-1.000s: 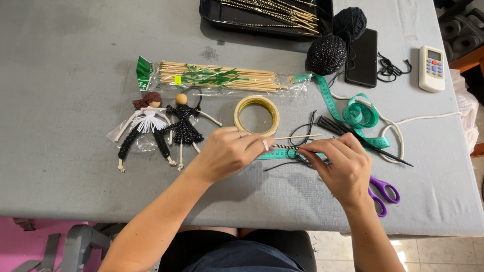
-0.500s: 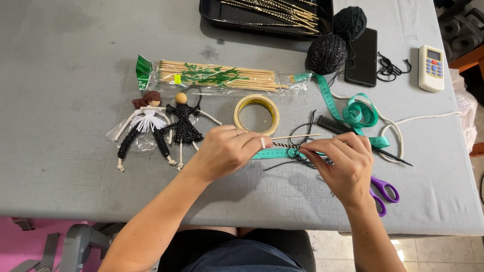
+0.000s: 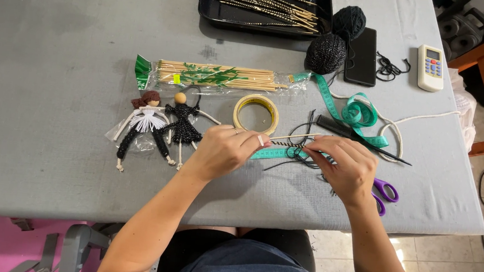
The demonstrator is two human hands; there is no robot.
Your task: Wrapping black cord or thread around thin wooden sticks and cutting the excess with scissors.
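Stick: a thin wooden skewer (image 3: 288, 138) partly wound with black cord, low over the grey desk (image 3: 57, 50), above a green measuring tape (image 3: 338, 106).
Hands: left hand (image 3: 223, 150) fingers pinch one end; right hand (image 3: 347, 165) fingers grip the other.
Tray: black, rectangular (image 3: 263, 21), holding wrapped sticks.
Packet: clear plastic (image 3: 218, 77), bamboo skewers inside.
Nearby: tape roll (image 3: 255, 114), two yarn dolls (image 3: 161, 124), purple scissors (image 3: 386, 192).

A teal tape measure (image 3: 338, 106) is lying at two o'clock. Purple scissors (image 3: 386, 192) are showing at four o'clock beside sparkly black yarn (image 3: 325, 53).
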